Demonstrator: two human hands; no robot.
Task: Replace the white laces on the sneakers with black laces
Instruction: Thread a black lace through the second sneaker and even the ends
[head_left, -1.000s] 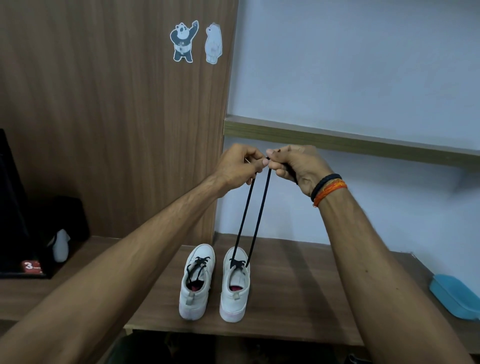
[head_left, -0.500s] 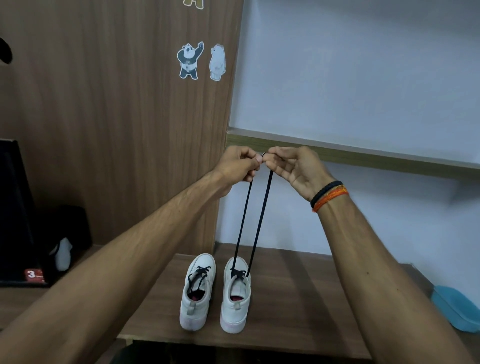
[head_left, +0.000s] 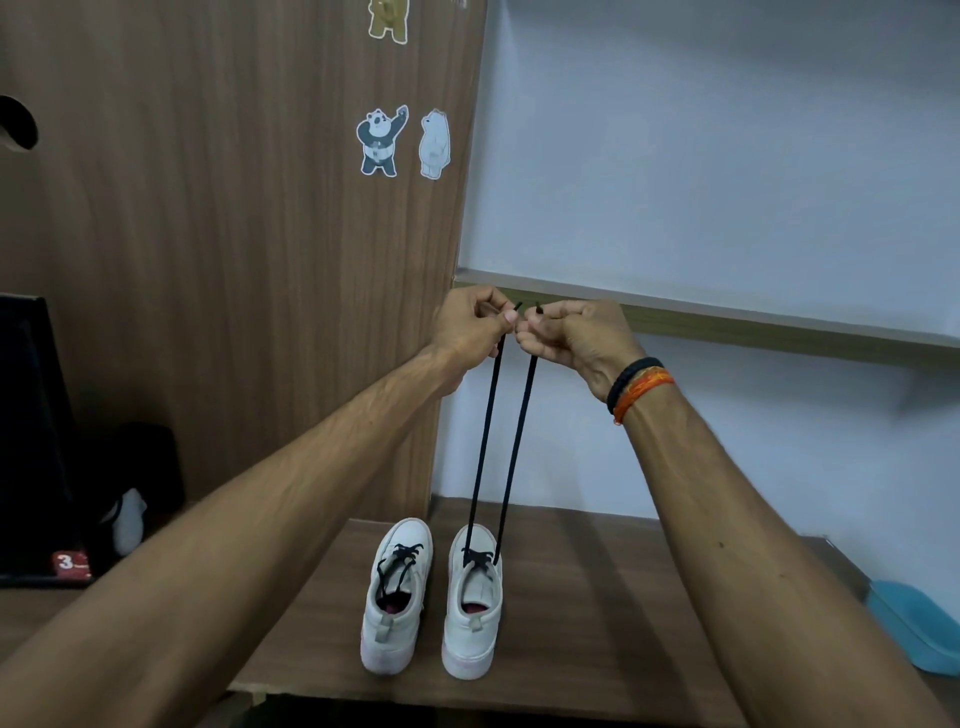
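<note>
Above the right sneaker (head_left: 471, 603), both hands pinch black lace (head_left: 511, 447) ends — taut.

White sneakers (head_left: 435, 597), black laces (head_left: 514, 447), blue tray (head_left: 917, 626), brown table (head_left: 597, 597).

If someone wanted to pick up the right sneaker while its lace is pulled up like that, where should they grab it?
Probably the heel end of the right sneaker, coming from the near side. The heel faces the camera and is bare, while the black lace runs taut from the front eyelets up to the left hand and right hand.
</note>
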